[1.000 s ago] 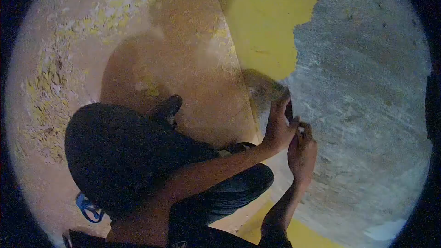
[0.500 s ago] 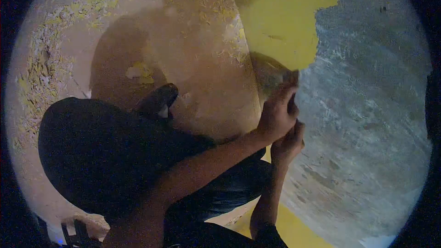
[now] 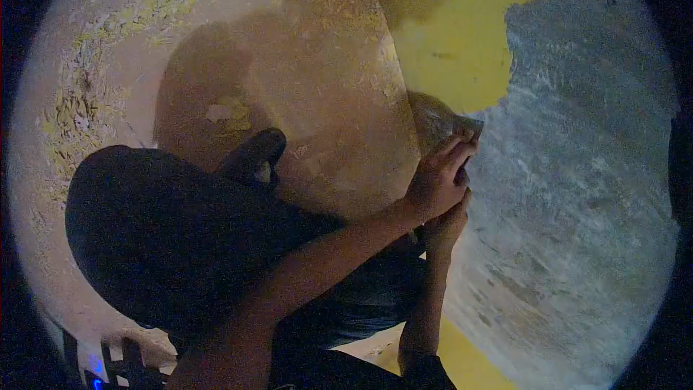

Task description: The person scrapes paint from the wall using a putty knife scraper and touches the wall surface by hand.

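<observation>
My left hand [image 3: 437, 182] is closed on a scraper [image 3: 474, 127], its fingers pressed near the dark, flat blade. Just below, my right hand [image 3: 447, 227] is wrapped round what seems to be the handle, which the fingers hide. The blade's end lies against the wall, at the lower edge of the yellow paint [image 3: 462, 65]. Right of the hands spreads bare grey wall [image 3: 570, 173], where the paint is off. A dark shadow falls on the yellow just above my left hand.
Paint flakes [image 3: 79, 101] litter the brownish floor [image 3: 325, 101], with a larger chip [image 3: 231, 114] near my shoe [image 3: 256, 155]. My bent, dark-clothed knee [image 3: 123, 202] fills the left. More yellow wall [image 3: 469, 357] shows at the bottom. A dark slatted object [image 3: 119, 361] stands at lower left.
The view has shifted slightly, so the floor and paint edge sit a little further right. Both hands stay together on the scraper, and its blade end shows more clearly.
</observation>
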A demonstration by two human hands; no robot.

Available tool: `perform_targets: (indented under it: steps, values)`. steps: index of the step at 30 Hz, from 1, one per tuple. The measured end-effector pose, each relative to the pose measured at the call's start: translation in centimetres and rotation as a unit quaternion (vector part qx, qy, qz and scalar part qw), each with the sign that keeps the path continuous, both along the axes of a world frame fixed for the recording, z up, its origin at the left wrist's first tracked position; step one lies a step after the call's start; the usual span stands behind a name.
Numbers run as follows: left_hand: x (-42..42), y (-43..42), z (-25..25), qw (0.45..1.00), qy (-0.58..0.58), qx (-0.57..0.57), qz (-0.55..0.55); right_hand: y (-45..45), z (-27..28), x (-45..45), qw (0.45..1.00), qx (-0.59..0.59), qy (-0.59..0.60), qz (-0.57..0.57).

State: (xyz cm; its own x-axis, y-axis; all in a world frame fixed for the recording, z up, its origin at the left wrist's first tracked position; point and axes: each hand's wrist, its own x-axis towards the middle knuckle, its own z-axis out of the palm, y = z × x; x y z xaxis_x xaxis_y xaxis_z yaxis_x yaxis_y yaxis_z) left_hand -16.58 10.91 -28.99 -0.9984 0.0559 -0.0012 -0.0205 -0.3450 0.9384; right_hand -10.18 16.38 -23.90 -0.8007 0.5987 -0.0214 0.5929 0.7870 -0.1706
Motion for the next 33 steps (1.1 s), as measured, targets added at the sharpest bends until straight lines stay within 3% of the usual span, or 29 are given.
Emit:
perform_targets:
  steps: [1, 3, 5, 9, 12, 13, 14, 17, 21, 23, 26, 28, 33]
  values:
    - [0.0, 0.1, 0.0, 1.0, 0.009, -0.009, -0.007, 1.0, -0.5, -0.2, 0.992, -0.128, 0.017, 0.009]
    - [0.0, 0.4, 0.0, 0.999, 0.012, -0.029, 0.022, 1.7, -1.1, -0.2, 0.966, -0.257, 0.037, 0.018]
    - [0.0, 0.6, -0.3, 0.997, 0.017, -0.053, 0.056, 1.2, -1.3, -0.3, 0.96, -0.267, 0.067, 0.044]
    - [0.4, 1.2, -1.4, 0.999, 0.014, -0.041, 0.011, 2.9, -3.3, 0.9, 0.924, -0.357, 0.122, 0.063]
    - [0.2, 1.3, -1.5, 0.996, 0.005, -0.085, 0.023, 2.6, -4.5, -0.1, 0.947, -0.265, 0.149, 0.106]
    - [0.3, 1.5, -1.6, 0.993, -0.022, -0.114, 0.035, 2.3, -4.3, -0.7, 0.963, -0.233, 0.1, 0.093]
    - [0.6, 1.6, -1.7, 0.993, -0.024, -0.114, 0.029, 2.2, -4.1, -0.7, 0.975, -0.2, 0.049, 0.081]
    - [0.2, 1.4, -1.9, 0.997, -0.023, -0.065, -0.022, 2.5, -4.2, 1.3, 0.99, -0.105, 0.045, 0.082]
    - [0.0, 1.8, -2.8, 0.996, 0.003, -0.086, 0.031, 1.6, -4.5, 0.0, 0.984, -0.17, 0.053, 0.019]
    - [0.5, 1.6, -2.6, 0.998, -0.016, -0.06, 0.031, 2.1, -4.1, 0.0, 0.99, -0.1, 0.017, 0.098]
    - [-0.1, 1.1, -2.2, 0.998, -0.028, -0.056, -0.007, 2.8, -4.9, 0.9, 0.994, -0.035, 0.035, 0.102]
    - [-0.7, 1.3, -2.6, 0.99, -0.006, -0.123, 0.065, 2.9, -5.5, -1.0, 0.988, -0.068, 0.053, 0.125]
    - [-0.2, 1.0, -2.4, 0.992, 0.004, -0.122, 0.042, 1.8, -4.8, -0.1, 0.975, -0.121, 0.121, 0.14]
